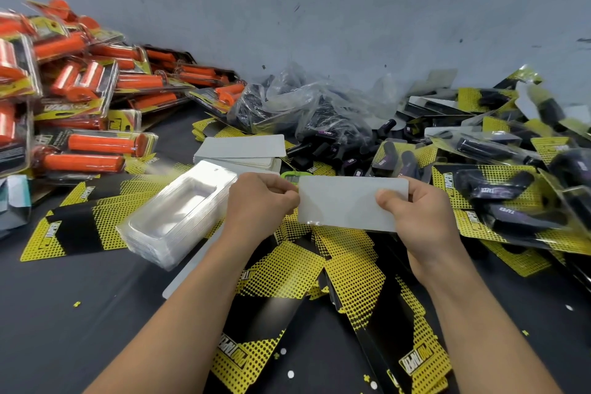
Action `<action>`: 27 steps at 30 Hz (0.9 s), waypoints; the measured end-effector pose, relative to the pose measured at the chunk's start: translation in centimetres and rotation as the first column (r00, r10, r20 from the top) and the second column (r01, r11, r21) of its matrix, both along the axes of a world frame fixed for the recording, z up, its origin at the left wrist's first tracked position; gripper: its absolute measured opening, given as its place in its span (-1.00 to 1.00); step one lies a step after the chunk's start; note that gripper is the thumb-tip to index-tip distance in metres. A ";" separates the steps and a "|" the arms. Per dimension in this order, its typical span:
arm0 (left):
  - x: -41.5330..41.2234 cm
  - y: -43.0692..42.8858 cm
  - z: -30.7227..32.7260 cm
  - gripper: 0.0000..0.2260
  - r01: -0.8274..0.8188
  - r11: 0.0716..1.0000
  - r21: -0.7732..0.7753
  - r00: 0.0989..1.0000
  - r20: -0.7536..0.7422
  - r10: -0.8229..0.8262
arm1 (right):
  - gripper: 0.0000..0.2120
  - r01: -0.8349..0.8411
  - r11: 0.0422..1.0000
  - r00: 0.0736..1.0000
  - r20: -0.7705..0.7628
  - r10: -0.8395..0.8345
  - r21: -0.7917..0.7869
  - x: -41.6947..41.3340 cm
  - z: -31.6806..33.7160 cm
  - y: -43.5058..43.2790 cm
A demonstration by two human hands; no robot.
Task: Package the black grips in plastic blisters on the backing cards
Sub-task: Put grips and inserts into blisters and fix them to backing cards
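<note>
Both hands hold one white card (345,201) up over the table (64,313), in the middle of the view. The left hand (262,198) pinches the card's left end with curled fingers. The right hand (419,211) grips the right end, with its thumb on the front. A thin bit of clear plastic shows along the card's bottom left edge, but I cannot tell if a blister sits behind it. The loose black grips (323,144) lie in a heap at 12 o'clock, half under a crinkly clear bag (303,99). A stack of empty blisters (179,214) sits at 9 o'clock, just beside the left hand. More white cards (243,147) are piled at 11 o'clock. Yellow cards (348,269) are spread flat at 6 o'clock, under the arms. Done packs (499,195) with black grips are heaped at 3 o'clock, and orange packs (96,144) at 10 o'clock. I think this is the card step: one card is picked and is being made ready. Next, the person likely needs a blister from 9 o'clock and grips from 12 o'clock. One hand must let go to reach, so the other must hold the card tight and flat.
</note>
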State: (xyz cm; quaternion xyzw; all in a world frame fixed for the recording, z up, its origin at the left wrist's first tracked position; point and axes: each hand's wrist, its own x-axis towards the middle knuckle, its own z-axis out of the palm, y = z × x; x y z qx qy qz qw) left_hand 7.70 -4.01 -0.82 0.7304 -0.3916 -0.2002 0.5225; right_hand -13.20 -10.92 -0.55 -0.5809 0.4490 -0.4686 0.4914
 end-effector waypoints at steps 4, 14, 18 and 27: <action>-0.1 0.1 0.0 -0.60 0.059 0.987 -0.147 0.998 -0.024 -0.063 | -0.85 0.001 0.999 0.999 0.045 -0.002 0.035 0.0 0.1 -0.1; 0.2 0.0 -0.1 -0.82 0.063 0.994 -0.084 0.993 -0.098 -0.072 | -0.83 -0.057 0.996 0.995 0.091 0.050 0.070 0.0 -0.1 -0.4; 0.1 0.1 0.0 -0.77 0.057 0.995 -0.078 0.993 -0.104 -0.065 | -0.80 -0.026 0.999 0.998 0.054 0.025 0.031 -0.1 -0.1 -0.2; -1.0 0.5 0.2 -0.37 -0.055 0.989 -0.137 0.987 0.142 0.075 | -0.92 0.012 0.994 0.994 -0.105 -0.023 -0.106 0.7 -0.7 0.6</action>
